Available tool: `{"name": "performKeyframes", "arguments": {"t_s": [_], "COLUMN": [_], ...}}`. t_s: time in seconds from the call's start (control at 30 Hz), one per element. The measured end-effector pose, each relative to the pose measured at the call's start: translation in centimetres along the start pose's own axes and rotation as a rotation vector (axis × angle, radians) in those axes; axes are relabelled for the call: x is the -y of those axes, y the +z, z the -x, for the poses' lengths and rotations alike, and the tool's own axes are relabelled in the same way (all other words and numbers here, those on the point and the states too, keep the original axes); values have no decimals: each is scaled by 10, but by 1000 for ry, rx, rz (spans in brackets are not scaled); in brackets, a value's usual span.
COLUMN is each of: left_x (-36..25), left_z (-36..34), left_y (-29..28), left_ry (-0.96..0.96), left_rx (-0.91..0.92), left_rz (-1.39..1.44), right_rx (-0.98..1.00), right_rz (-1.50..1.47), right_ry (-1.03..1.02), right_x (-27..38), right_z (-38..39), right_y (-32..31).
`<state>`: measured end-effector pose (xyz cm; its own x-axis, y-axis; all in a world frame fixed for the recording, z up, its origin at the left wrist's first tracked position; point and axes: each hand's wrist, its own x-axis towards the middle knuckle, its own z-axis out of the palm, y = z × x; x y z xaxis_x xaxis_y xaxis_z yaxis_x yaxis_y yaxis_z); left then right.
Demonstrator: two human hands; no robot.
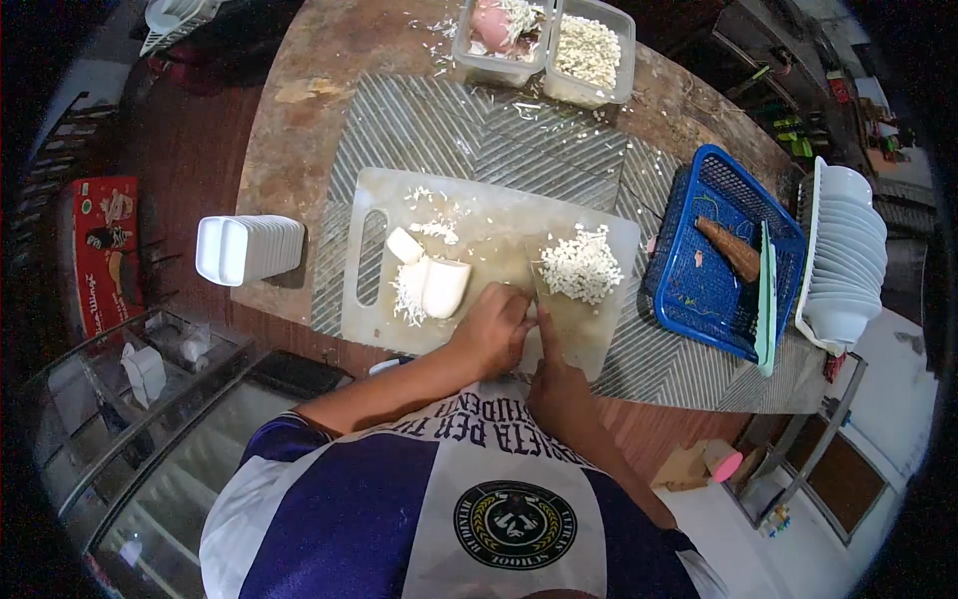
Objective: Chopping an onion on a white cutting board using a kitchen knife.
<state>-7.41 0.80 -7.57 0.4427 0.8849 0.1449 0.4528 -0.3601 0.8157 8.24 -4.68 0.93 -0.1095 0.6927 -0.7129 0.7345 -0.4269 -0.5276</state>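
A pale cutting board (374, 200) lies on a striped grey mat, with white chunks (444, 288) and white shreds at its left and a pile of finely diced white pieces (581, 265) at its right. My left hand (496, 327) is curled on the board beside a knife (535, 275); whatever its fingers press on is hidden. My right hand (554, 384) grips the knife from below, index finger stretched along it, the handle mostly covered. The blade lies just left of the diced pile.
Two plastic tubs (589, 55) with food stand at the back. Stacked white trays (249, 250) sit at the left. A blue basket (674, 270) holding a brown item and a pale green object is at the right, beside stacked white dishes (843, 255). A glass-topped case (150, 419) is lower left.
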Motion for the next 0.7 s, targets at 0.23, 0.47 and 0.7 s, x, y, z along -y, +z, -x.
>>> {"name": "performKeyframes", "arguments": {"t_s": [0.23,0.47,0.7], "left_x": [2,-5,3], "left_z": [8,-3,0], "left_y": [4,-3,0], "left_ry": [-74,-59,31], "left_rx": [62,-15,-67], "left_rz": [21,47,54], "right_rx": [-66,-92,-264], "right_rz": [15,-106,-148], "right_ry": [-129,-167,-283], "right_x": [-16,-28,-36], "right_z": [-31,-37,-20], "right_y": [21,24,28]}}
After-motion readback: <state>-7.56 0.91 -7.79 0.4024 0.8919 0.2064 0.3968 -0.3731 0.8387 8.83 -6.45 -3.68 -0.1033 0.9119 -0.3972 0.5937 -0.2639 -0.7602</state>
